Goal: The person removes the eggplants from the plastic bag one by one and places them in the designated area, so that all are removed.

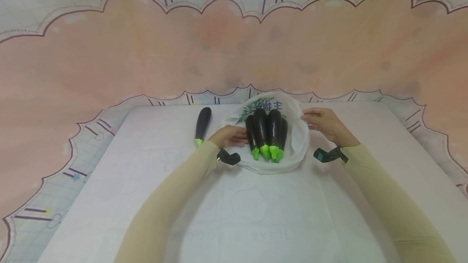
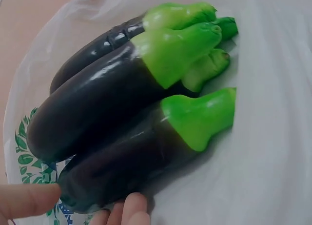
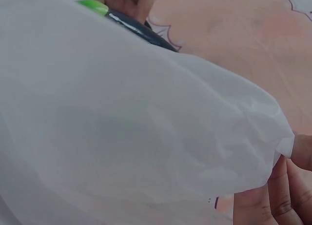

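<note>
A white plastic bag (image 1: 300, 149) with green leaf print lies spread open on the table. Inside it, several dark eggplants (image 1: 274, 129) lie side by side, their green stem ends toward the person. My left hand (image 1: 230, 135) reaches over the bag's left side and holds the leftmost eggplant (image 2: 126, 161); the thumb is at its rounded end and the fingers are along its side. At the bag's right rim, my right hand (image 1: 324, 125) pinches the plastic between thumb and fingers, clearly seen in the right wrist view.
One more eggplant (image 1: 203, 125) lies outside the bag, just beyond the left forearm. The white-covered table (image 1: 256, 214) meets a patterned peach cloth backdrop (image 1: 234, 52) behind the bag. Each wrist wears a dark strap (image 1: 228, 157).
</note>
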Tool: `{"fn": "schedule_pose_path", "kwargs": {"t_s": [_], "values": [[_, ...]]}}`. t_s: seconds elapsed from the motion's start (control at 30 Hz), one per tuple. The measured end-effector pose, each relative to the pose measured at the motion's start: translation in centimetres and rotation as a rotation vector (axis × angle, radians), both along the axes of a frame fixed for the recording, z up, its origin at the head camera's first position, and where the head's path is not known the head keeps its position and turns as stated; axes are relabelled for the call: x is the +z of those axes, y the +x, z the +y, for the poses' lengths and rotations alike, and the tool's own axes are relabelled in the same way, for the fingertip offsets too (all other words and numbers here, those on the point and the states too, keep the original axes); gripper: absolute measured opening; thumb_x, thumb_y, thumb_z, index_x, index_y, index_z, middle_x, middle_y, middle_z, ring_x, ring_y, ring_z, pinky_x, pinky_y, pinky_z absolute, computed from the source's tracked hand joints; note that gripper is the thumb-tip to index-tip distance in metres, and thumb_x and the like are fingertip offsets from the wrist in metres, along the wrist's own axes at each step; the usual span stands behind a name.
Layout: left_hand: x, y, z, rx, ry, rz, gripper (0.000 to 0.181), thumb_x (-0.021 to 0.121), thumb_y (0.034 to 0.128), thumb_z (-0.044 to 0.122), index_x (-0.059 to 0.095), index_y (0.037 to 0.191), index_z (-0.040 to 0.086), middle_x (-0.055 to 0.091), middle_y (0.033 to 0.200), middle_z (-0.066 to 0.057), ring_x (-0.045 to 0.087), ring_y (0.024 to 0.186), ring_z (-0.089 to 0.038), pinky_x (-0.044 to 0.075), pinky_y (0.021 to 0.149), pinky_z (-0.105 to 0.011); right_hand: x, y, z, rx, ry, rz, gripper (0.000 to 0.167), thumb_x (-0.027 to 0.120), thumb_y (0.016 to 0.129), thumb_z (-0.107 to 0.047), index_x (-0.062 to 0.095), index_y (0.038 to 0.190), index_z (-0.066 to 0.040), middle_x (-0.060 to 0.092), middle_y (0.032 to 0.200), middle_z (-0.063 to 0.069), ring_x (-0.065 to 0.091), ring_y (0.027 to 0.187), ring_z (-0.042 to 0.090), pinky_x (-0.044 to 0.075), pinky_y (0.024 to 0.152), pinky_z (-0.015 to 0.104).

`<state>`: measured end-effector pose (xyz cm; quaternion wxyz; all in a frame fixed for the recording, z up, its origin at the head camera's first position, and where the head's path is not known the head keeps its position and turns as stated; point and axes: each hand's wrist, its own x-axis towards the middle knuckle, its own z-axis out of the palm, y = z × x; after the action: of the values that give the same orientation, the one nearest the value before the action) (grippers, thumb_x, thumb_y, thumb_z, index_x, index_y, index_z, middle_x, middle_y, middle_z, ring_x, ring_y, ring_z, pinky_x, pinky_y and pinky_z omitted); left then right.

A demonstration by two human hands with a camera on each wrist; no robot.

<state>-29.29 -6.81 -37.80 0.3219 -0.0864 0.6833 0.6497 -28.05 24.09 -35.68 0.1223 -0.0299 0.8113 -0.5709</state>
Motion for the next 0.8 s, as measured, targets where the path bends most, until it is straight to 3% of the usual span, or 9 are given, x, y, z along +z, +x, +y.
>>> {"fn": "schedule_pose_path", "kwargs": {"t_s": [0.1,0.23,0.37,0.47,0.57,0.6,0.67,0.7,0.8], "values": [[0.5,0.3,0.0,0.007,0.004,-0.028,0.042,0.043,0.0985,0.01,0.041,0.136,-0.008,0.045,0.141,-0.023,0.046,0.13,-0.033,0.042,0.11,-0.035,0.1,0.2,0.0,0.011,0.005,0.007,0.049,0.057,0.094,-0.022,0.045,0.131,0.007,0.059,0.093,-0.019,0.06,0.086,-0.001,0.054,0.079,0.014],[-1.0,-0.9,0.2,0.021,-0.01,-0.024,0.038,0.047,0.097,0.012,0.048,0.131,-0.005,0.054,0.133,-0.02,0.056,0.12,-0.028,0.049,0.102,-0.033,0.1,0.3,0.0,0.004,0.024,0.017,0.051,0.059,0.093,-0.025,0.046,0.131,0.006,0.058,0.096,-0.017,0.06,0.087,0.0,0.055,0.08,0.014],[-10.5,-8.5,-0.7,0.001,0.039,-0.027,0.034,0.064,0.0871,0.016,0.059,0.117,0.001,0.066,0.112,-0.015,0.067,0.096,-0.025,0.059,0.083,-0.032,0.2,0.3,-0.1,-0.005,0.013,0.017,0.051,0.061,0.092,-0.025,0.047,0.13,0.007,0.059,0.095,-0.017,0.06,0.086,0.0,0.055,0.079,0.015],[-20.4,-16.6,-1.4,-0.007,0.055,-0.045,0.043,0.076,0.0775,0.021,0.061,0.114,0.005,0.067,0.108,-0.012,0.068,0.091,-0.026,0.06,0.078,-0.036,0.3,0.4,-0.2,-0.001,-0.01,0.016,0.05,0.059,0.093,-0.023,0.046,0.129,0.008,0.06,0.093,-0.018,0.06,0.085,-0.001,0.055,0.079,0.015],[-26.8,-21.7,-1.4,-0.003,0.024,-0.033,0.052,0.08,0.0732,0.025,0.059,0.118,0.007,0.066,0.114,-0.011,0.068,0.095,-0.029,0.06,0.081,-0.04,0.4,0.5,-0.3,0.002,-0.016,0.018,0.049,0.058,0.093,-0.022,0.045,0.129,0.01,0.061,0.091,-0.018,0.06,0.085,-0.001,0.055,0.079,0.015],[-27.9,-22.6,-1.3,-0.006,0.019,-0.028,0.055,0.082,0.0704,0.026,0.06,0.117,0.007,0.066,0.114,-0.011,0.068,0.096,-0.029,0.059,0.082,-0.041,0.4,0.5,-0.3,0.003,-0.012,0.019,0.05,0.058,0.094,-0.022,0.045,0.129,0.01,0.061,0.091,-0.018,0.06,0.085,-0.001,0.055,0.079,0.015],[-28.6,-23.2,-1.2,-0.014,0.005,-0.017,0.059,0.086,0.0639,0.028,0.062,0.114,0.007,0.067,0.111,-0.011,0.069,0.094,-0.03,0.06,0.081,-0.041,0.5,0.5,-0.3,0.005,-0.001,0.02,0.049,0.058,0.094,-0.022,0.045,0.129,0.009,0.06,0.092,-0.018,0.061,0.085,-0.001,0.055,0.079,0.015],[-28.1,-22.9,-1.0,-0.014,-0.004,-0.01,0.06,0.087,0.0623,0.028,0.062,0.113,0.007,0.068,0.11,-0.011,0.069,0.094,-0.029,0.06,0.081,-0.041,0.4,0.5,-0.3,0.005,0.003,0.02,0.05,0.059,0.093,-0.022,0.045,0.13,0.009,0.06,0.092,-0.019,0.06,0.085,-0.001,0.055,0.079,0.015],[-24.5,-20.1,-0.4,-0.015,-0.03,0.01,0.064,0.091,0.0538,0.028,0.064,0.107,0.005,0.069,0.103,-0.011,0.07,0.089,-0.027,0.06,0.078,-0.038,0.4,0.5,-0.2,0.004,0.006,0.012,0.049,0.058,0.093,-0.022,0.045,0.13,0.008,0.059,0.093,-0.019,0.06,0.086,-0.001,0.055,0.08,0.014]]}}
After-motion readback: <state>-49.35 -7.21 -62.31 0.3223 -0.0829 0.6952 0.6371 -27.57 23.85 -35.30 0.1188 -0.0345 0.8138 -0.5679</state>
